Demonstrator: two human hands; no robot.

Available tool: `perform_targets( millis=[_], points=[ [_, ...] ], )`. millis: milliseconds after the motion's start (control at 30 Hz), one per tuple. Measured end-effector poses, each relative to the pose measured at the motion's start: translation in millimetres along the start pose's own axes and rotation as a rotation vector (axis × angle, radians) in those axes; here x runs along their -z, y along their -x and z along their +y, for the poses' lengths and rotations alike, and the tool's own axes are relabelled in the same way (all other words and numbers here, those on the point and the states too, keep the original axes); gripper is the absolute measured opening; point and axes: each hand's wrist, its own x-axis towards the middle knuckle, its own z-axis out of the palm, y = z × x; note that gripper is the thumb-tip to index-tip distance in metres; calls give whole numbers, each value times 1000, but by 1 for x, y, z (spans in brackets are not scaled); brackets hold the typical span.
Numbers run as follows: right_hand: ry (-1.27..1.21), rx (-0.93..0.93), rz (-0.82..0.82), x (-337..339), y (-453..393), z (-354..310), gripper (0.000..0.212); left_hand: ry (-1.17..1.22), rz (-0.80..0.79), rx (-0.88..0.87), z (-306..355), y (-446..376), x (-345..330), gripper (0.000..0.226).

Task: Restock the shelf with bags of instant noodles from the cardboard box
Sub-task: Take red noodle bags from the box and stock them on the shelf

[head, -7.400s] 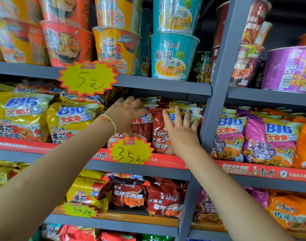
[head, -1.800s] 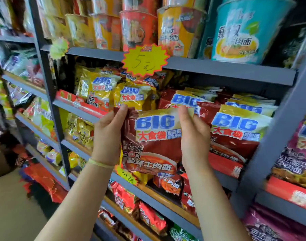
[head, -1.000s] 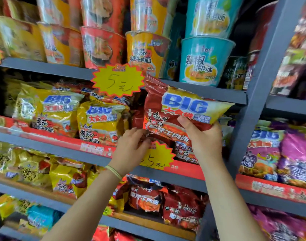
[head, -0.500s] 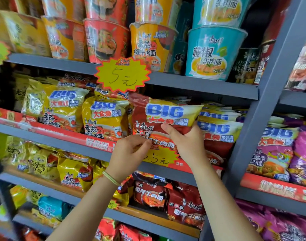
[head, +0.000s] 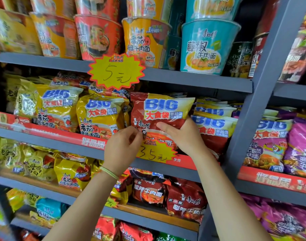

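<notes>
A red "BIG" noodle bag stands upright at the front of the middle shelf, between yellow bags on its left and more red bags on its right. My right hand grips the bag's lower right part, thumb across its front. My left hand pinches the bag's lower left edge with curled fingers, just above the yellow "3.5" price tag. The cardboard box is out of view.
Cup noodles line the shelf above, with a yellow "5" tag hanging from its edge. A grey upright post divides off purple bags at right. Lower shelves hold more red bags and yellow bags.
The red bag went from tilted in front of the shelf edge down into the row, now upright. Both hands stayed on its lower part and moved in with it.
</notes>
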Motion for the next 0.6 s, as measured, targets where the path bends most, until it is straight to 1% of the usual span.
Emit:
perform_targets(
  millis=[67, 133, 233, 300, 367, 400, 433, 467, 567, 600],
  points=[
    [-3, -18, -8, 5, 1, 1, 39, -11, 51, 41, 0, 0, 0, 17],
    [10, -30, -15, 9, 1, 0, 34, -67, 45, 71, 0, 1, -1, 21],
    [46, -30, -30, 12, 1, -2, 28, -154, -162, 149, 3, -3, -1, 31],
    [63, -28, -52, 13, 0, -4, 31, -205, -313, 222, 6, -12, 3, 44],
    [78, -27, -81, 15, 0, -6, 42, -137, -467, 302, 9, -25, 7, 48],
    [83, -28, -92, 16, 0, -6, 47, -49, -521, 367, 11, -32, 9, 43],
    [84, -30, -96, 16, 0, -6, 50, 40, -558, 439, 12, -37, 11, 39],
    [79, -30, -93, 16, 0, -5, 51, 109, -578, 491, 12, -41, 12, 42],
    [54, -17, -55, 14, 0, -3, 47, 164, -593, 569, 15, -45, 13, 67],
    [47, -13, -44, 13, 1, -3, 47, 168, -606, 580, 17, -45, 14, 70]
  ],
)
